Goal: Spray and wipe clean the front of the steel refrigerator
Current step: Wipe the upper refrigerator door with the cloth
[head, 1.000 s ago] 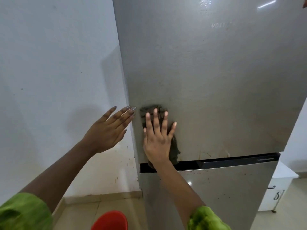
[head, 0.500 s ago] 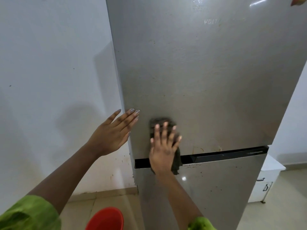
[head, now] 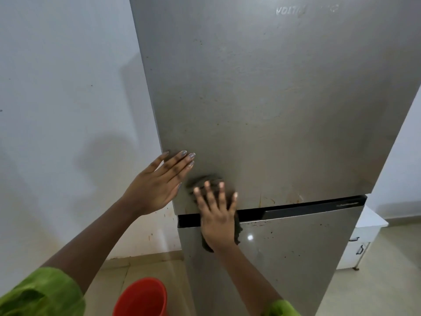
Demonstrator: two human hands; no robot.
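The right hand (head: 217, 215) lies flat on a dark cloth (head: 237, 232), fingers spread and straight. It presses the cloth against the front of the refrigerator (head: 262, 99) and does not curl round it. The hand and cloth sit across the black strip (head: 307, 207) that divides the upper door from the lower one, near the left side of the front. The cloth shows above the fingertips and again below and to the right of the palm. The hand is slightly blurred.

The left hand (head: 159, 181) is just beside it, up and to the left. It is open with the fingers straight and close together, and holds nothing. Its fingertips lie at the left edge of the upper door; whether they press on the steel I cannot tell.

The upper door is dull and smeared, with brownish streaks (head: 280, 198) just above the black strip to the right of the cloth. The lower door carries dark specks (head: 296, 236) and a small bright glint. Raised lettering (head: 296, 10) sits near the top of the door, too faint to read.

Both arms come out of green sleeves (head: 41, 293). A red bucket (head: 142, 297) stands on the tiled floor (head: 376, 288) at the foot of the refrigerator. A white wall (head: 57, 87) is to the left, spattered low down, and a white cabinet (head: 362, 242) stands to the right behind the refrigerator.
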